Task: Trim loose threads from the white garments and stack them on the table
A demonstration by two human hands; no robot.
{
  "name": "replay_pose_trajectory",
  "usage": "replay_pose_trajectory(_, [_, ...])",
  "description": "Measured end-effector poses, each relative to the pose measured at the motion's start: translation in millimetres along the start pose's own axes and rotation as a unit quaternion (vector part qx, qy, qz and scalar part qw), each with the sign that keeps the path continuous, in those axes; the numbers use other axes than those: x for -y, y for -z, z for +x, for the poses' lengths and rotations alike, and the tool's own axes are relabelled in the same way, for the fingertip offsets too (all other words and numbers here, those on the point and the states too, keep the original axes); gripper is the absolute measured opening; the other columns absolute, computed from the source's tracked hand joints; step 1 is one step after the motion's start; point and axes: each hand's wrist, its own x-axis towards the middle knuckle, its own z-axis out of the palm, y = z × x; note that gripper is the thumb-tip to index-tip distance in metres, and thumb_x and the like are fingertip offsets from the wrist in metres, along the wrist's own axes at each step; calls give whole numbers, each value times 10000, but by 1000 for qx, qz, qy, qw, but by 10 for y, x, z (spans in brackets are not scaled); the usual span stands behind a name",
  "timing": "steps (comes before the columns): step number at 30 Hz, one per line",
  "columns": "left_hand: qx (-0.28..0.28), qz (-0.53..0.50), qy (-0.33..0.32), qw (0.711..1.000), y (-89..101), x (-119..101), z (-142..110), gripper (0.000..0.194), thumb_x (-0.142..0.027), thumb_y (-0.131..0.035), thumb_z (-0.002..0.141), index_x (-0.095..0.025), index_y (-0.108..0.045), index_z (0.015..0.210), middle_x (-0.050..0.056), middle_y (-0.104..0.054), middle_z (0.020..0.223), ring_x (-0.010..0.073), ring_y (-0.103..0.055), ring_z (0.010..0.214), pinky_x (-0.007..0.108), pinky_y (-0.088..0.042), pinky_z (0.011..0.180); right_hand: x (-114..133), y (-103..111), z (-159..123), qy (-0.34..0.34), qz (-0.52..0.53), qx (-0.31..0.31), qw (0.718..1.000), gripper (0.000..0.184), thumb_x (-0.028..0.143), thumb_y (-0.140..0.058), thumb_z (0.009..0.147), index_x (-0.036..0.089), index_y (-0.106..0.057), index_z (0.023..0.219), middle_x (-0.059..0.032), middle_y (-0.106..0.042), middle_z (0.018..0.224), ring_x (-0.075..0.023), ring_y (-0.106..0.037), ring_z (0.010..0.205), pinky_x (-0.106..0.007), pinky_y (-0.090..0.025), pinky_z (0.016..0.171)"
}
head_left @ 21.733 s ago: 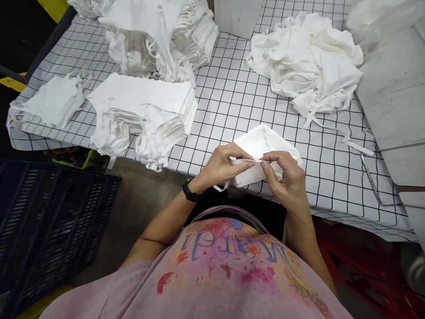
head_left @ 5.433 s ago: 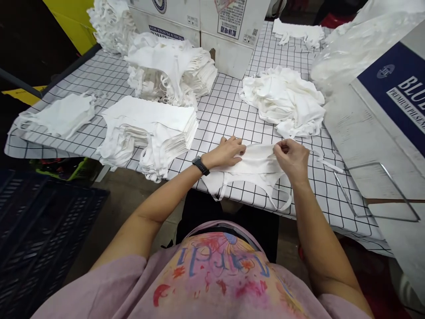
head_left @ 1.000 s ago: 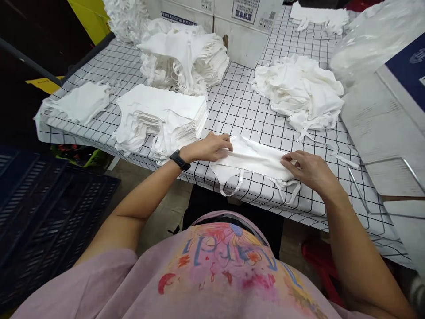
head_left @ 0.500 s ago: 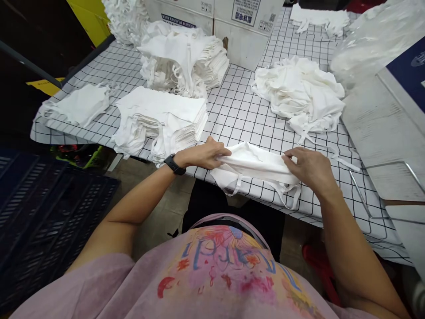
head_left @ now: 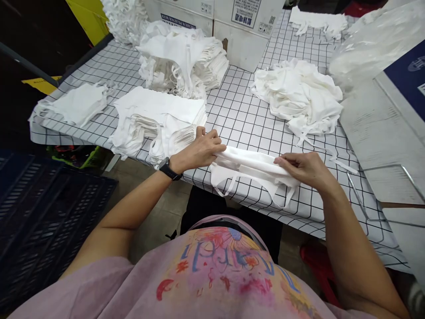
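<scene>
A white strappy camisole (head_left: 250, 166) lies at the front edge of the table, its straps toward my body. My left hand (head_left: 206, 148) pinches its far left corner, and a black watch is on that wrist. At the far right end of the same edge, my right hand (head_left: 300, 167) grips the fabric between thumb and fingers. The cloth between the hands is stretched and slightly raised along that edge. Just left of my left hand sits a neat stack of folded white camisoles (head_left: 162, 108). A loose heap of white garments (head_left: 299, 95) lies beyond my right hand.
A taller garment pile (head_left: 186, 53) and a white carton (head_left: 242, 44) stand at the back of the checked tablecloth (head_left: 232, 106). A smaller stack (head_left: 79, 104) lies far left. On the right are another carton (head_left: 372, 119), a metal wire frame (head_left: 358, 195) and a plastic bag (head_left: 368, 44).
Both hands still hold the camisole. Its far edge has been pulled into a rolled, lifted band, and its flatter upper part no longer shows. My right hand has shifted slightly left.
</scene>
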Motion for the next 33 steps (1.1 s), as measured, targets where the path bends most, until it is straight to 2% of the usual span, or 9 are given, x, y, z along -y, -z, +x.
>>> replay_pose_trajectory(3, [37, -27, -11, 999, -62, -24, -64, 151, -95, -531, 904, -204, -624, 952, 61, -721, 923, 252, -519, 997, 417, -243, 849, 5, -85, -24, -21, -123, 31, 992, 362, 538, -566, 959, 259, -797, 948, -27, -769, 746, -248, -696, 694, -360, -445, 602])
replay_pose_trajectory(6, [51, -55, -19, 997, -75, -41, -119, 90, -173, -558, 926, -193, -576, 841, 51, -711, 876, 250, -525, 1012, 404, -236, 845, 25, -150, -52, 9, -215, -10, 976, 429, 596, -609, 927, 275, -767, 1165, -60, -808, 1066, -296, -718, 811, -366, -442, 588])
replay_pose_trajectory(9, [24, -75, -16, 997, -45, -41, -163, 114, -186, -551, 928, -200, -531, 816, 37, -711, 877, 239, -538, 1013, 399, -230, 836, 69, -155, -85, 46, -264, -45, 962, 540, 614, -620, 913, 288, -680, 1339, -73, -671, 1435, -298, -703, 802, -342, -373, 492])
replay_pose_trajectory(11, [-5, -93, -14, 996, -15, -41, -189, 93, -152, -532, 912, -207, -528, 837, 31, -714, 910, 232, -551, 1033, 400, -231, 837, 108, -139, -101, 49, -286, -57, 955, 555, 580, -611, 922, 281, -642, 1389, -78, -609, 1512, -267, -670, 709, -330, -307, 438])
replay_pose_trajectory(14, [-37, -126, -12, 991, 35, -56, -223, 99, -115, -518, 876, -209, -535, 849, 26, -693, 922, 228, -565, 1046, 398, -243, 841, 169, -120, -112, 28, -315, -69, 946, 465, 468, -577, 953, 254, -660, 1357, -84, -602, 1515, -198, -581, 568, -330, -252, 404])
replay_pose_trajectory(19, [-35, -115, -4, 993, 123, -90, -255, 152, -93, -501, 870, -230, -566, 880, 23, -680, 927, 236, -555, 1033, 415, -259, 844, 255, -82, -112, -29, -326, -55, 943, 370, 293, -414, 1029, 189, -764, 972, -86, -731, 1299, -167, -567, 549, -340, -270, 446])
replay_pose_trajectory(24, [-83, 14, 17, 996, 75, -33, -250, 304, -30, -472, 909, -263, -664, 942, 60, -687, 989, 276, -530, 1119, 479, -248, 890, 217, -52, -80, -26, -232, -194, 953, 327, 353, -445, 1040, 212, -738, 1078, -92, -740, 1228, -230, -670, 770, -363, -398, 584])
replay_pose_trajectory(29, [6, 9, -31, 999, -67, -18, -275, 158, -220, -605, 981, -209, -690, 847, 71, -690, 1015, 286, -529, 1131, 479, -253, 921, 30, -152, -73, -30, -192, -106, 975, 284, 450, -581, 959, 225, -731, 1047, -70, -720, 1190, -214, -655, 724, -347, -406, 591])
replay_pose_trajectory(33, [5, -3, -40, 999, -123, -61, -301, 183, -226, -613, 994, -186, -696, 836, 62, -687, 994, 270, -544, 1112, 454, -249, 912, -26, -260, -96, -14, -175, -101, 979, 326, 467, -589, 948, 207, -725, 1091, -93, -703, 1150, -215, -644, 728, -340, -411, 581])
